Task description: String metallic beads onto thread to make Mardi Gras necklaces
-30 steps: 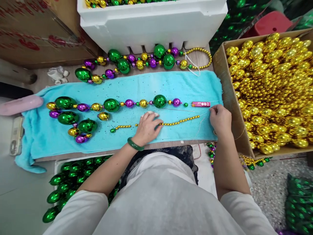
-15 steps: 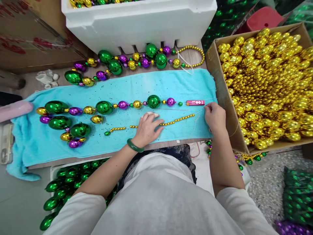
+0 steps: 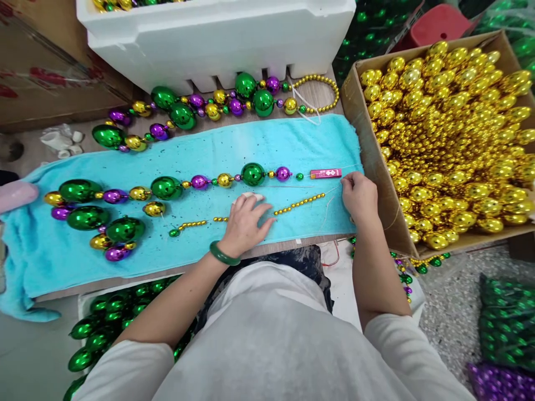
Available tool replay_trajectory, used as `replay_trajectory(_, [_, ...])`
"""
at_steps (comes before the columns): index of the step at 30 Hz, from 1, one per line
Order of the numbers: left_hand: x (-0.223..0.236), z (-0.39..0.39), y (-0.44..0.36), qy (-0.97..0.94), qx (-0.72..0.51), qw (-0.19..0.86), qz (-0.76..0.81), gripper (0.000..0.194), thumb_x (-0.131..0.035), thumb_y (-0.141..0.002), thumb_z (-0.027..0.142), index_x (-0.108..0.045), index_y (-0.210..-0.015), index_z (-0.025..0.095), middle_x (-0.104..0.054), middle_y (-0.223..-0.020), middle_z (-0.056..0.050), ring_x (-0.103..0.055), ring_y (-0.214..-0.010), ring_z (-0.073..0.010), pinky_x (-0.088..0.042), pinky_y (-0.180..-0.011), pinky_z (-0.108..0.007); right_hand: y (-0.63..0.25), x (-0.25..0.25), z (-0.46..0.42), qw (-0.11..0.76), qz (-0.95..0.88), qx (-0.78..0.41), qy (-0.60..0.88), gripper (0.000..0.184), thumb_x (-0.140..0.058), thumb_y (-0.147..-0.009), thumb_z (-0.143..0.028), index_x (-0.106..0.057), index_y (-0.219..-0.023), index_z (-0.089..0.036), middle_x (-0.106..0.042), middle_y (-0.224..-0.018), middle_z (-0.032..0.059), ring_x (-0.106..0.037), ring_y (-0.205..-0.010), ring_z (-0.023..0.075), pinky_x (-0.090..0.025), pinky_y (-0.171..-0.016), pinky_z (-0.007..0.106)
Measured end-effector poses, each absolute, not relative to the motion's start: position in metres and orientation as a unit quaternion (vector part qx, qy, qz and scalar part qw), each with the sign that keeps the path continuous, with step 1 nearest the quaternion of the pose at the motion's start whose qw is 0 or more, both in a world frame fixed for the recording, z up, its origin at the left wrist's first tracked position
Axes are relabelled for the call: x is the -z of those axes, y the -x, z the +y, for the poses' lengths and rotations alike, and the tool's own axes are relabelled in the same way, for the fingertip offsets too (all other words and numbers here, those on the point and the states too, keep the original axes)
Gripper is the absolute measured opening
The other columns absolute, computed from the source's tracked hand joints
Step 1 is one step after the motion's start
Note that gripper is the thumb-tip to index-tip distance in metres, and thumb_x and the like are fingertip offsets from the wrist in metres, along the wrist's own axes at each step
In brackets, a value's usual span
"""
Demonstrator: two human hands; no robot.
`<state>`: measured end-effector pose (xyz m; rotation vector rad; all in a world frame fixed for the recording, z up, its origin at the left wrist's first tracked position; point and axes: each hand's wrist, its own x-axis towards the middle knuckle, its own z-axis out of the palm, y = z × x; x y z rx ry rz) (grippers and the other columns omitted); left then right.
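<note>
My left hand, with a green bangle at the wrist, lies palm down with fingers spread over a strand of small gold beads. A pale wrap shows on one finger. The strand's middle is hidden under the hand. At the right end of the towel, my right hand pinches a thin thread that runs toward the gold beads. Just left of its fingertips is a small pink label. Behind both hands stretches a string of large green, purple and gold beads, curling round at the left.
The blue towel covers the work surface. A finished-looking bead necklace lies behind it, before a white foam box. A cardboard box of gold beads borders the right. Green beads sit below left.
The view has shifted slightly, so the scene sits further left. My left hand has slid a little rightward along the gold beads. My right hand keeps its pinch in nearly the same place.
</note>
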<state>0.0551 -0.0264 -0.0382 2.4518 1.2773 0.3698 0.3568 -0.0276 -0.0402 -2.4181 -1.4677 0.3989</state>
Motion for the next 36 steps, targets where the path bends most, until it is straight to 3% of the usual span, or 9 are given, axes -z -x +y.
replay_trajectory(10, [0.038,-0.026,-0.066,-0.866,-0.114,0.158,0.461,0.02,-0.052,-0.091,0.027,-0.07,-0.095,0.02,-0.063,-0.116,-0.012,-0.05,-0.114,-0.0301,-0.043,-0.096,-0.047,-0.357,0.041,-0.028,0.139,-0.513,-0.15,0.834,0.02,-0.049,-0.088,-0.027,-0.066,-0.091,-0.018,-0.071,-0.092,0.0133,-0.062,-0.082,0.0272,-0.04,-0.07,0.033])
replay_trajectory(18, [0.038,-0.021,-0.091,-0.875,-0.121,0.173,0.435,0.026,-0.056,-0.09,0.04,-0.07,-0.101,0.021,-0.061,-0.12,-0.012,-0.048,-0.117,-0.0312,-0.042,-0.097,-0.048,-0.357,0.04,-0.028,0.155,-0.511,-0.159,0.83,0.017,-0.049,-0.089,-0.026,-0.064,-0.09,-0.019,-0.071,-0.093,0.0129,-0.061,-0.083,0.0269,-0.039,-0.068,0.032])
replay_trajectory(26, [0.035,-0.022,-0.09,-0.868,-0.1,0.173,0.454,0.019,-0.052,-0.089,0.026,-0.07,-0.092,0.02,-0.061,-0.117,-0.013,-0.05,-0.114,-0.0314,-0.043,-0.096,-0.05,-0.358,0.041,-0.028,0.161,-0.517,-0.163,0.825,0.018,-0.048,-0.089,-0.026,-0.064,-0.09,-0.019,-0.071,-0.094,0.0126,-0.061,-0.082,0.0265,-0.04,-0.07,0.033])
replay_trajectory(36, [0.037,-0.016,-0.116,-0.876,-0.107,0.177,0.437,0.029,-0.055,-0.09,0.038,-0.069,-0.107,0.019,-0.061,-0.119,-0.014,-0.049,-0.115,-0.0326,-0.043,-0.096,-0.049,-0.359,0.042,-0.029,0.161,-0.514,-0.176,0.824,0.02,-0.046,-0.09,-0.027,-0.064,-0.093,-0.018,-0.07,-0.094,0.012,-0.061,-0.083,0.0261,-0.041,-0.072,0.034])
